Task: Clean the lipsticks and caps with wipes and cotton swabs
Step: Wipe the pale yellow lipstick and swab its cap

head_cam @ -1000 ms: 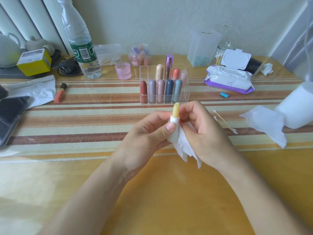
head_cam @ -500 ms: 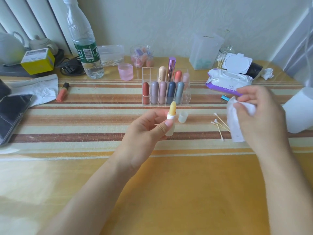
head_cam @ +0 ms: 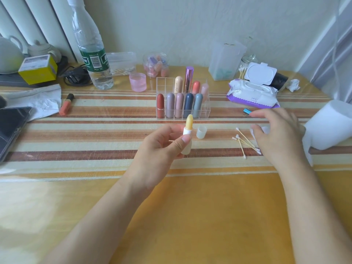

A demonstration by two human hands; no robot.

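My left hand (head_cam: 163,147) grips an uncapped lipstick (head_cam: 188,130) upright, its yellow stick pointing up from a white tube. A thin stick also pokes out between the left fingers. The translucent cap (head_cam: 201,132) stands on the table just right of it. My right hand (head_cam: 278,134) hovers with spread fingers over the used wipe (head_cam: 265,129), which lies mostly hidden beneath it. Several cotton swabs (head_cam: 245,142) lie scattered between cap and right hand. A clear organizer (head_cam: 206,109) behind holds several capped lipsticks.
An open pack of wipes (head_cam: 253,92) sits at back right, a paper roll (head_cam: 327,126) at the right edge. A water bottle (head_cam: 93,54), pink cup (head_cam: 137,81), loose orange lipstick (head_cam: 66,104), phone (head_cam: 11,126) and yellow box (head_cam: 38,69) stand to the left.
My right hand pulled the wipe away from the lipstick, carried it right and let it go on the table. The left hand kept the lipstick upright.
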